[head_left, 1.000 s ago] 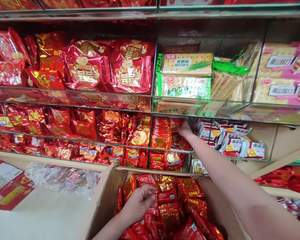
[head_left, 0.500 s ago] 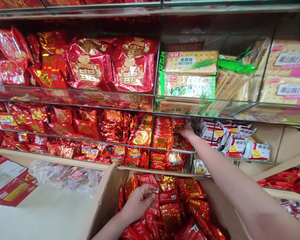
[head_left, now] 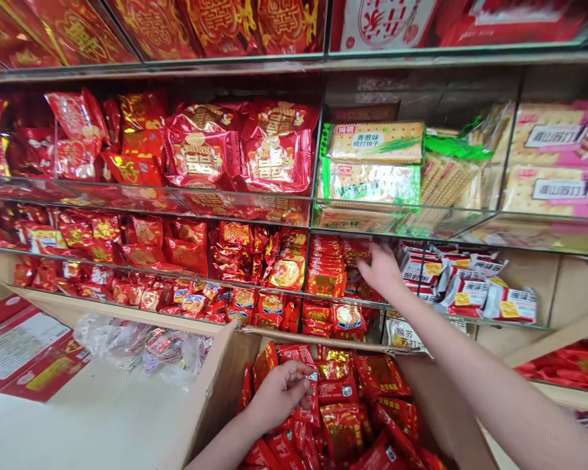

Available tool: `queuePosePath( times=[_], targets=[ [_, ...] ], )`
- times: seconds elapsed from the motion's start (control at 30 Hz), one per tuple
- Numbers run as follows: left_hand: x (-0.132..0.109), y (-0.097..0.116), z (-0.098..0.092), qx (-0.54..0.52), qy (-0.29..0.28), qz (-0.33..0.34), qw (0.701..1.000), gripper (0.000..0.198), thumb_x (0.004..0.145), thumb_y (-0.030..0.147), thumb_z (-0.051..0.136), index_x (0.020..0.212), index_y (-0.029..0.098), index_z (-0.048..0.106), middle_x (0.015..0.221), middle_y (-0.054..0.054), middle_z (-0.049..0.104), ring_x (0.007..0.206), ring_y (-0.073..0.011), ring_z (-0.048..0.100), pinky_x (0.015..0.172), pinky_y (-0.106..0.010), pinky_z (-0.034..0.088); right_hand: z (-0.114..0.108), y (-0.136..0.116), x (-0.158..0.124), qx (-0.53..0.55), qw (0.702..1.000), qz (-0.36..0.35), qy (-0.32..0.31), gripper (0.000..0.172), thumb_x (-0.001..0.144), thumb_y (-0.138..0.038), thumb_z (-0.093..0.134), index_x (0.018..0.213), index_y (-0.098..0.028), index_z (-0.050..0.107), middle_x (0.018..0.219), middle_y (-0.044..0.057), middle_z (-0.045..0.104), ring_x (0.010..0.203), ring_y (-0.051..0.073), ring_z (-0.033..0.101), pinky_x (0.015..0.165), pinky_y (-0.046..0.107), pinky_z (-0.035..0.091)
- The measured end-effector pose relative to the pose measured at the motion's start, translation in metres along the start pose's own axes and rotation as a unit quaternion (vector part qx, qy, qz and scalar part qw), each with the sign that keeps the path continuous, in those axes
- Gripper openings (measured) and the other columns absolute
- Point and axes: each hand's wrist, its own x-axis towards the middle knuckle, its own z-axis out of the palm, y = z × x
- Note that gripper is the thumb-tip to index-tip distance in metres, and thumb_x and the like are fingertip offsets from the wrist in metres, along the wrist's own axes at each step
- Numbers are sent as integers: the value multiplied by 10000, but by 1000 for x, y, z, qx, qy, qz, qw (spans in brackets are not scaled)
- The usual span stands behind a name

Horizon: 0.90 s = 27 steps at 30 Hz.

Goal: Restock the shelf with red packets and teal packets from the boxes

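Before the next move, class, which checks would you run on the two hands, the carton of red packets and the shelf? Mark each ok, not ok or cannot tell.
1. Left hand on stock: ok. It lies on the red packets in the carton, fingers curled.
2. Left hand gripping one packet: cannot tell. The hand covers the contact.
3. Right hand at the middle shelf: ok. It reaches in beside the stacked packets.
4. Right hand empty: cannot tell. Its fingertips are hidden among packets.
5. Carton open: ok. Its top is open and the packets are exposed.
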Motion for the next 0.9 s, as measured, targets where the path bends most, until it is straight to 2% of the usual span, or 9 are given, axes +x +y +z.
queuePosePath(
  times=[0.07,0.1,0.17,0.23,0.3,0.4,0.6,0.77,0.9],
  targets=[
    [-1,-1,1,-3,4,1,1000,321,667,419,566,843,165,483,635,30,549,497,-102,530,535,-251,408,-11,-11,-48,63,988,-141,27,269,803,-260,404,1036,-167,502,1076,115,493,1046,220,441,908,348,341],
    [-1,0,2,-1,4,3,1000,311,669,411,564,839,163,485,633,29,548,494,-100,525,530,-249,407,-12,-14,-74,86,977,-195,-13,230,820,-262,374,967,-195,538,990,96,532,964,204,486,870,339,371],
    [-1,1,3,6,-1,13,1000,281,679,393,554,824,160,496,628,26,547,505,-100,522,526,-243,404,-5,-16,-123,78,926,-305,-208,209,815,-268,394,900,-247,584,888,58,580,859,187,526,804,321,407],
    [-2,3,5,14,-4,21,1000,249,685,373,549,807,160,510,626,27,542,522,-98,519,533,-236,404,13,-11,-161,45,896,-295,-329,234,783,-270,453,979,-249,578,1024,54,571,941,201,512,841,333,394],
    [-3,3,7,15,0,20,1000,230,687,354,549,809,163,515,613,34,533,524,-93,515,539,-231,406,37,-3,-184,21,894,-248,-373,489,701,-258,548,1180,-204,469,1260,85,432,1120,247,407,932,362,331],
    [-5,1,8,19,4,16,1000,220,683,336,557,822,170,515,610,39,533,515,-89,514,544,-230,410,61,6,-196,-12,901,-191,-390,664,659,-200,553,1288,-194,341,1367,95,286,1207,259,308,984,379,256],
    [-5,-5,6,24,10,13,1000,233,681,361,555,814,176,508,620,42,544,484,-85,514,516,-224,412,59,8,-194,-10,919,-147,-367,753,614,-192,586,1310,-190,300,1205,112,481,1098,270,413,924,382,292],
    [-5,-4,6,25,10,18,999,219,690,359,548,785,167,502,612,43,524,480,-81,503,514,-226,417,55,17,-187,45,928,-94,-359,181,670,-224,557,830,-198,637,917,63,582,889,197,526,767,281,386],
    [-9,5,8,48,32,36,998,301,692,385,564,903,176,517,729,17,537,508,-76,484,499,-221,420,41,23,-172,149,928,-77,-333,124,720,-239,515,759,-215,630,804,23,609,793,175,549,726,278,399]
  ],
)
